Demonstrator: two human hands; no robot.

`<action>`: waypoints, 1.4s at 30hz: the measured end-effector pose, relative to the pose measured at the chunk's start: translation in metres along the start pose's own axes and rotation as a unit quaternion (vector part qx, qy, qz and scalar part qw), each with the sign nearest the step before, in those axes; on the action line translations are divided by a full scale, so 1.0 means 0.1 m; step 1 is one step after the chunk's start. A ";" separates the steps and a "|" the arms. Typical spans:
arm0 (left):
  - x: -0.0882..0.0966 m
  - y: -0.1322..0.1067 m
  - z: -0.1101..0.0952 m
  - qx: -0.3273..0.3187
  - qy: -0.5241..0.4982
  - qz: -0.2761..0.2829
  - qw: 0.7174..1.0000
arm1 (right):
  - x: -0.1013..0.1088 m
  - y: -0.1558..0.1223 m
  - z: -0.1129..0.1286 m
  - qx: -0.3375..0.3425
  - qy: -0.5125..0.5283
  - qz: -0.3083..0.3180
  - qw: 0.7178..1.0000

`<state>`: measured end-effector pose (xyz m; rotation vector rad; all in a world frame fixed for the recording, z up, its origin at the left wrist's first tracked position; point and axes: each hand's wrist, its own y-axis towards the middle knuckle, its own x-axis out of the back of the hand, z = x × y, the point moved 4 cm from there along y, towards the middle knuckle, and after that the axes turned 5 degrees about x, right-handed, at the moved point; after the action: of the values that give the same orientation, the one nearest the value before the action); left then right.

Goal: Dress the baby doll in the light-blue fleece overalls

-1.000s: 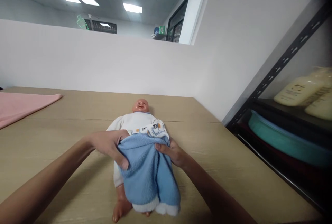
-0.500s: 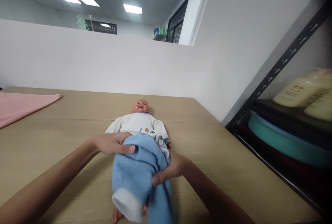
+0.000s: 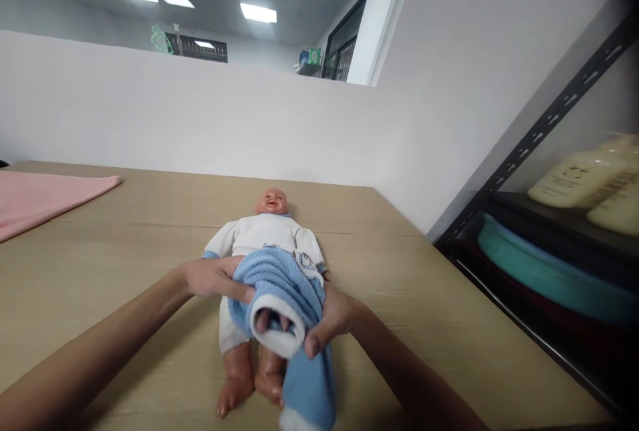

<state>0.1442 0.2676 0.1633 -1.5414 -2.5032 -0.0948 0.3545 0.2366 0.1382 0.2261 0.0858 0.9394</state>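
Hands (two), gripping one trouser, seemingly bunched

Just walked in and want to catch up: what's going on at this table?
A person has a baby doll lying face up on the wooden table. The left hand and right hand hold blue trousers, one leg bunched up with its white cuff open above the doll's bare legs. A pink cloth lies far left.

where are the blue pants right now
In the head view, low centre: the blue pants are bunched over the doll on the table, gripped by left hand and right hand.
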 end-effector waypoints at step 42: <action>-1.27 -0.90 0.42 -0.001 -0.331 -0.338 0.881 | -0.69 0.16 0.34 -0.072 -0.103 -0.115 0.985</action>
<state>0.1139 0.1224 0.1013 -0.6671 -3.4656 0.4002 0.3067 0.1844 0.1733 0.1730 -0.1435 0.6844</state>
